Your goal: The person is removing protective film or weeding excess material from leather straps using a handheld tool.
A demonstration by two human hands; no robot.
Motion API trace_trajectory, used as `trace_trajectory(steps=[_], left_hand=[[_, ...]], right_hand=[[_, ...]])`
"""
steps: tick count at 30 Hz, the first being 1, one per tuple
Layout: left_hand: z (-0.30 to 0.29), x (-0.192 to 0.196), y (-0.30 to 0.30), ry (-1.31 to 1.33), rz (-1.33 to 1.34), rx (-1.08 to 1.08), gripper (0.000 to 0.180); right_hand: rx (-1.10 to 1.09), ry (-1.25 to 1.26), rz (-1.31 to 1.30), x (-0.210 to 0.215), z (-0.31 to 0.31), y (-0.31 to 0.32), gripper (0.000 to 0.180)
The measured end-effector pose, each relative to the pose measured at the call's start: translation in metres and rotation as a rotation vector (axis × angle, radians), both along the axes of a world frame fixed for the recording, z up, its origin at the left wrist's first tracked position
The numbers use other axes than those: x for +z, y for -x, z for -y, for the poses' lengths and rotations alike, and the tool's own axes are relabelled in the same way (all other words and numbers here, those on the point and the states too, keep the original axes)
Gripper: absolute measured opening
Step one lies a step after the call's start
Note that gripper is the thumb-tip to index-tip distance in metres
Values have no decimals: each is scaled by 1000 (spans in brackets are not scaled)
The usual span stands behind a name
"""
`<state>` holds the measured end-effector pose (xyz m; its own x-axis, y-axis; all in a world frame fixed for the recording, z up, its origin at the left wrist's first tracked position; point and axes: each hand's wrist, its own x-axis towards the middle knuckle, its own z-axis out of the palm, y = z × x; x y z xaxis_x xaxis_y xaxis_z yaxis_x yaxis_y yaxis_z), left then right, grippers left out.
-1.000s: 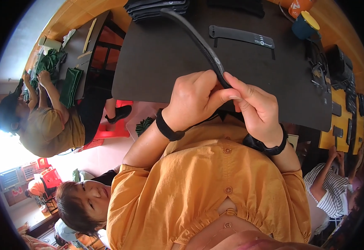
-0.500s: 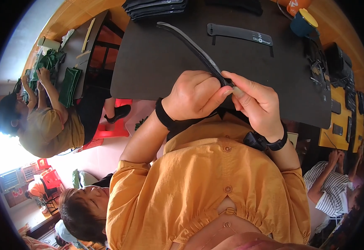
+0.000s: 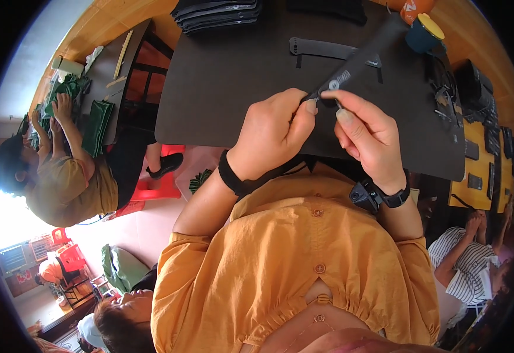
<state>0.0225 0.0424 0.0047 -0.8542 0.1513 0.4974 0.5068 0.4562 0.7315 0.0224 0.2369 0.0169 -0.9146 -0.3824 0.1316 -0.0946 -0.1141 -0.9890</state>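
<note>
A dark grey fabric strap [image 3: 360,62] with white print slants up to the far right from between my hands, over the table; its far part is blurred. My left hand [image 3: 276,130] is closed around the near end, thumb on top. Close beside it, my right hand [image 3: 370,138] pinches a thin dark bit at that same end between thumb and forefinger. What exactly the fingertips grip is partly hidden. A similar strap [image 3: 321,48] lies flat beyond, with a row of holes at its left end and short black tabs below.
A dark table [image 3: 210,100] spreads before me. At its back stand a stack of folded straps [image 3: 219,16], a dark mug with a yellow lid [image 3: 423,35] and an orange item [image 3: 417,8]. Black straps [image 3: 445,88] lie at the right. Other people work at both sides.
The held strap has swung from pointing far left to pointing far right, and its printed face now shows. My right fingers have drawn slightly apart from the left hand.
</note>
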Motion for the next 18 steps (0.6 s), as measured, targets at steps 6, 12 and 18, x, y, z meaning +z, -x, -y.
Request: trace_trajectory(steps=[6,12,18], left_hand=[[-1,-8,-2,77,-143,-182,7],[4,-5,-3,43,-114,-313,7],[-4,-11,-5,-20,-159,-253,11]], right_hand=[[-100,-131,-392,-5,10,-1,44],[-194,-89,-450,-7,10,2,41],[-373,-164,-689,-11,9,4,14]])
